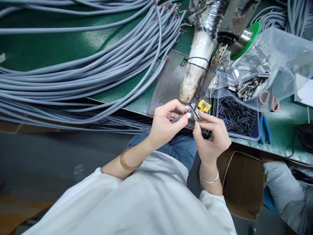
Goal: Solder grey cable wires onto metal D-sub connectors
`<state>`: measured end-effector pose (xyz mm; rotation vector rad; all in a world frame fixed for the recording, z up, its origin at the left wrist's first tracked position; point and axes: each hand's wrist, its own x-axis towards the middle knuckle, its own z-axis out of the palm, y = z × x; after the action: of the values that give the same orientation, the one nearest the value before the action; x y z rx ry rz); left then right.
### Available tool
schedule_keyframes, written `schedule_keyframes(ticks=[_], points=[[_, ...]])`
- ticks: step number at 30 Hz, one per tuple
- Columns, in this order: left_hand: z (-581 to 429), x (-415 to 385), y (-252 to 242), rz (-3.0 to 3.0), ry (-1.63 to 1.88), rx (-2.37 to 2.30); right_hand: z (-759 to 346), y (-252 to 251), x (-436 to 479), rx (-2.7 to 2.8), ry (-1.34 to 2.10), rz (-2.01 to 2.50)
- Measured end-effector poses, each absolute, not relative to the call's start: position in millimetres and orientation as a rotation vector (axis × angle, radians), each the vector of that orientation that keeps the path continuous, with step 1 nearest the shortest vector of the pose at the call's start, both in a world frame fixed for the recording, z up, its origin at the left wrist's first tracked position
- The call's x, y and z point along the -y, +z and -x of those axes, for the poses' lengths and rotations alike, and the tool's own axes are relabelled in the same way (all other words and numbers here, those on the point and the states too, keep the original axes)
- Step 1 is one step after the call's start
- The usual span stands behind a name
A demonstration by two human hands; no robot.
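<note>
My left hand (164, 123) is closed around the end of a grey cable (176, 119), whose thin coloured wires (187, 111) fan out past the fingertips. Those wires meet a small metal multi-pin connector (195, 113). On the connector's other side, my right hand (212, 134) pinches its edge between thumb and fingers. Right above it, the tip of a soldering iron (212, 70) points down at the pins, close enough that I cannot tell whether it touches. A yellow piece (204, 106) lies just behind the connector.
Many grey cables (102, 80) cover the left side. A wrapped white tube (195, 71) and a solder spool (246, 40) stand behind. To the right are a plastic bag of metal connectors (254, 85), a tray of black sleeves (256, 130), blue-handled pliers (265, 129) and orange-handled scissors (275, 106).
</note>
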<state>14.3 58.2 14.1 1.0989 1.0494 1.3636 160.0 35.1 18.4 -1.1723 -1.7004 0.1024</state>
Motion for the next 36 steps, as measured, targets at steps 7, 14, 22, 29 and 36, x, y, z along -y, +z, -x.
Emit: schedule_keyframes(ticks=[7,14,22,29,36], points=[[-13,-57,14,-1.106,1.307,-1.076,-163,13,-32,1.745,0.064,1.175],[-11,-50,12,-1.122,1.242,-1.042,-164,15,-27,1.73,-0.097,1.197],[10,-37,16,-0.836,1.002,-0.772,-174,41,-7,1.325,0.461,1.37],[13,-31,22,-0.869,0.949,-0.718,-180,63,-2,1.678,0.618,1.46],[14,-26,18,-0.965,0.995,-0.702,-180,52,-6,1.685,0.756,1.381]])
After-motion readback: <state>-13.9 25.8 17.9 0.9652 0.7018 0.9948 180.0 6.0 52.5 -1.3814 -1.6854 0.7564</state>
